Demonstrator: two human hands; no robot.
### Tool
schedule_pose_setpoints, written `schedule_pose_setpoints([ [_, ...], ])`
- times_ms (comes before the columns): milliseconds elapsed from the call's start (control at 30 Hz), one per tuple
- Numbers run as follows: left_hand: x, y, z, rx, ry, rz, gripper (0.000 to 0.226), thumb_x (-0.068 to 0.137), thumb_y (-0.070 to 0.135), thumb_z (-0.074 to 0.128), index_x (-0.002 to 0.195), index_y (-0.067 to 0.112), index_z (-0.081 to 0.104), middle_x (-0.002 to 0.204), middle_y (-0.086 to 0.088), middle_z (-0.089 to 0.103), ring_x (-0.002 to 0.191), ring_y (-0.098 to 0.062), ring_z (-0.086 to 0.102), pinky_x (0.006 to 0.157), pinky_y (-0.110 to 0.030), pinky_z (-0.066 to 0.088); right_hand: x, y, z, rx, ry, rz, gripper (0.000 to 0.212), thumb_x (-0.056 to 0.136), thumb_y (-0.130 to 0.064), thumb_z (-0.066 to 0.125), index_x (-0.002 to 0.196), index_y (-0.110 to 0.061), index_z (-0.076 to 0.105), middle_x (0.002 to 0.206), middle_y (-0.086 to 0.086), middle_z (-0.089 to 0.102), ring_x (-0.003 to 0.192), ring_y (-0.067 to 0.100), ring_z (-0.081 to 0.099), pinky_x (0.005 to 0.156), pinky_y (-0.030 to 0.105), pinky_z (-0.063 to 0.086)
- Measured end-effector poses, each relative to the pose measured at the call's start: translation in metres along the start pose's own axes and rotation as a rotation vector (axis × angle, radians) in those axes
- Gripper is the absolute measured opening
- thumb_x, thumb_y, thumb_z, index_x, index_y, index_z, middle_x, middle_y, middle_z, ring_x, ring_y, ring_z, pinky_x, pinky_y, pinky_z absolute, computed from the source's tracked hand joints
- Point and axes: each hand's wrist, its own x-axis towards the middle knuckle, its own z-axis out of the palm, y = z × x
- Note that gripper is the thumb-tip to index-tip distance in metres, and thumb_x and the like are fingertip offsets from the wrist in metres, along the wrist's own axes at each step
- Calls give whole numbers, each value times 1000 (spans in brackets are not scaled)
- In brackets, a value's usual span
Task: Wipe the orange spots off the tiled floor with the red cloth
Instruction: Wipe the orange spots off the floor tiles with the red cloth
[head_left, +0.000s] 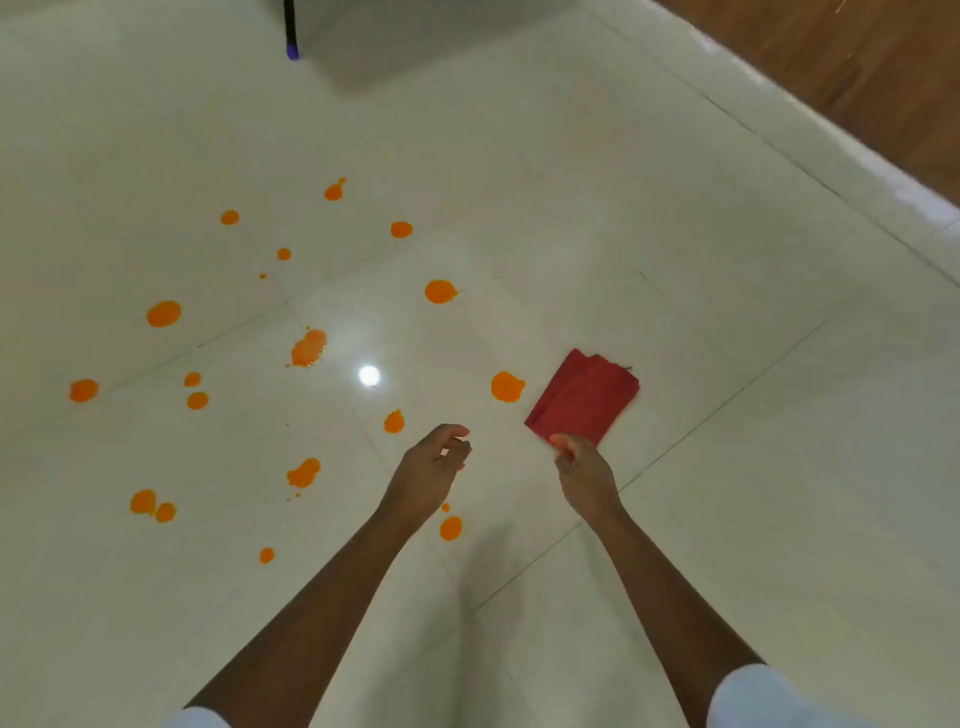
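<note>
The right hand (584, 470) pinched the red cloth's (584, 397) near edge — left hand (428, 470) half-curled, empty — orange spots (507, 386) dotted the tiled floor (571, 208).

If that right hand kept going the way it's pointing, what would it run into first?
The red cloth. The right hand points up and away, and its fingers are already at the cloth's near edge, though actual contact is hard to judge.
</note>
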Motion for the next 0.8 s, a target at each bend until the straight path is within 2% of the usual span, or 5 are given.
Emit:
schedule_pose_setpoints([
  [300, 54, -70, 30, 71, 13, 91, 27, 95, 21, 46, 121, 17, 54, 110, 2, 57, 105, -17, 54, 85, -24, 37, 90, 52, 37, -637, -25, -102, 54, 94, -19, 40, 145, -20, 24, 147, 3, 26, 133, 23, 24, 107, 46, 24],
  [567, 34, -99, 20, 354, -1, 140, 34, 95, 29, 45, 128, 21, 48, 127, 4, 54, 108, -12, 52, 92, -28, 41, 43, 72, 47, -752, -35, -129, 30, 92, -29, 38, 114, -17, 54, 119, 1, 49, 116, 21, 38, 99, 43, 27],
  [633, 27, -106, 16, 459, -18, 140, 38, 95, 32, 44, 132, 22, 43, 133, 7, 48, 105, -12, 52, 92, -29, 40, 40, 68, 44, -713, 102, -119, 31, 93, -30, 36, 109, -14, 59, 116, 3, 53, 114, 21, 41, 99, 42, 24],
  [700, 24, -113, 11, 557, -30, 148, 43, 95, 34, 43, 136, 23, 38, 139, 8, 42, 103, -12, 50, 89, -29, 40, 53, 66, 45, -653, 259, -145, 38, 94, -35, 39, 125, -16, 51, 132, 9, 44, 125, 25, 33, 104, 44, 21],
  [800, 22, -129, 6, 725, -28, 188, 49, 95, 35, 43, 140, 20, 31, 147, 5, 30, 124, -14, 40, 95, -31, 38, 78, 75, 55, -609, 198, -151, 58, 95, -47, 36, 147, -28, 20, 157, 11, 6, 143, 29, 0, 112, 50, 3],
])
